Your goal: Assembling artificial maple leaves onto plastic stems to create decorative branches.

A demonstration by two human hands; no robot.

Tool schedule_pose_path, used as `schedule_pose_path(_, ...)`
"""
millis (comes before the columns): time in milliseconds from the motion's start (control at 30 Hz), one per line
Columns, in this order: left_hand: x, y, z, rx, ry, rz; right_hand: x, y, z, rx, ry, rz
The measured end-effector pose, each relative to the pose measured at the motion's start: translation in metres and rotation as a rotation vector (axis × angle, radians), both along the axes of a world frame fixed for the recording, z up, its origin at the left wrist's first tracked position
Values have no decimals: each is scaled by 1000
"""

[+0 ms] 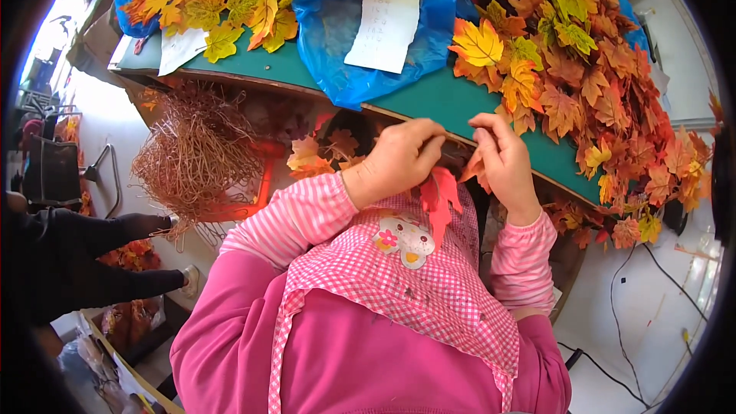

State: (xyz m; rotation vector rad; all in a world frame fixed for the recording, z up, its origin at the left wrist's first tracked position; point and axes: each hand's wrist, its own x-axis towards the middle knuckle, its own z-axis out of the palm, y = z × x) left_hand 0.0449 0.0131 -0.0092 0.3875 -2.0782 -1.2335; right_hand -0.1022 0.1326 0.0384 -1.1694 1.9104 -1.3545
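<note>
Over my lap, just off the table's front edge, my left hand point(397, 159) is closed with thumb and fingertips together. A red artificial leaf point(441, 203) hangs below those fingers, its upper end hidden by them. Close by on the right, my right hand point(506, 165) is also closed in a pinch, thumb against forefinger. An orange artificial leaf point(472, 167) hangs beside its palm and seems held there; its stem is too small to make out. The hands are a short gap apart. Under the table edge, more orange-red leaves point(308, 158) show left of my left hand.
Artificial autumn leaves point(571, 69) heap over the green table point(253, 57). A blue plastic bag point(330, 46) with a handwritten paper point(385, 27) lies mid-table. Brown wiry stems point(198, 157) bundle over a red crate point(264, 176). A person point(84, 261) stands left; cables point(621, 314) cross the floor right.
</note>
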Motion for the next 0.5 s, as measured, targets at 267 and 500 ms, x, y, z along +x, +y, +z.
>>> schedule_pose_path(267, -3, -6, -6, 255, -19, 32, 0, -13, -5, 8, -260, 76)
schedule_pose_path(500, -2, -10, -4, 280, -91, 24, 0, -19, -11, 34, -251, 93)
